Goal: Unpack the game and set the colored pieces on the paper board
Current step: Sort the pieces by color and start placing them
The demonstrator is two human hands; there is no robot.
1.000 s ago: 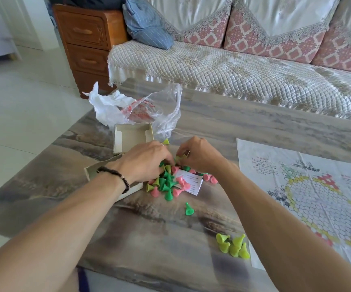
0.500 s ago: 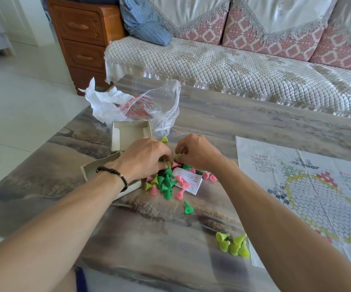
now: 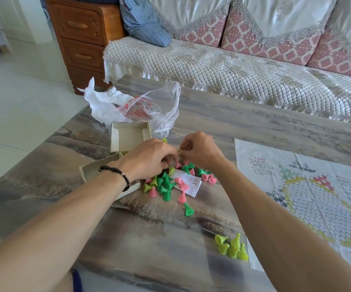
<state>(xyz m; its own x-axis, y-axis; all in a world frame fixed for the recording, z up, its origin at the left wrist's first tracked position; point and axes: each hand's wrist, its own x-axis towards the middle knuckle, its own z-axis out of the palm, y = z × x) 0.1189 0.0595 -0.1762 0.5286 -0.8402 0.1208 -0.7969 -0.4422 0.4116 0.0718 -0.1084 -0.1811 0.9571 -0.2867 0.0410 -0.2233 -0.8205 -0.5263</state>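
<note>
A heap of small green, pink and yellow-green cone pieces [image 3: 166,186] lies on the marble-patterned table [image 3: 149,239], partly on a white printed slip [image 3: 191,183]. My left hand [image 3: 149,159] hovers over the heap with its fingers curled down; the fingertips' hold is hidden. My right hand [image 3: 202,152] is just above the heap and pinches a small yellow-green piece. A separate group of yellow-green pieces [image 3: 232,247] stands near the paper board [image 3: 318,197], which lies flat at the right with no pieces on it. One green piece [image 3: 189,209] lies alone.
An open cardboard box tray [image 3: 128,133] and its other half [image 3: 92,169] lie left of the heap, under my left wrist. Behind them is a crumpled plastic bag [image 3: 149,106]. A sofa [image 3: 254,70] runs along the table's far side, with a wooden drawer cabinet [image 3: 81,39] at the back left.
Both hands stayed over the heap. My right hand's fingers drew up a little from the pieces, pinched together. The sorted yellow-green group has not moved.
</note>
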